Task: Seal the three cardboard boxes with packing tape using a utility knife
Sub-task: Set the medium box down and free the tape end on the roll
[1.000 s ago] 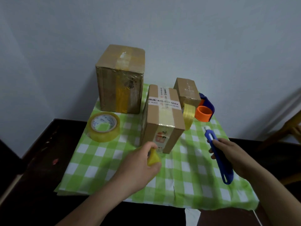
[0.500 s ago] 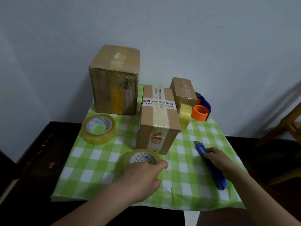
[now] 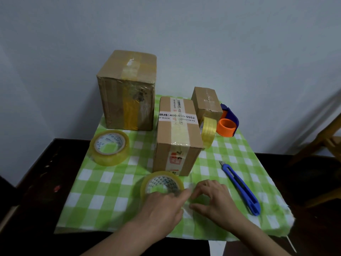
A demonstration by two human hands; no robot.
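A single wide-angle camera sits on the person's head, looking forward and down. It faces a pale wall (image 3: 203, 34) at the back and stands close over a green-and-white checked cloth (image 3: 114, 185) that fills the middle. The left hand (image 3: 162, 206) and right hand (image 3: 214, 198) enter from the bottom edge, nearest the lens. Three brown cardboard boxes (image 3: 127, 89) stand farther off, toward the wall. Straight edges bow at the frame's sides. There is no second view to overlap.
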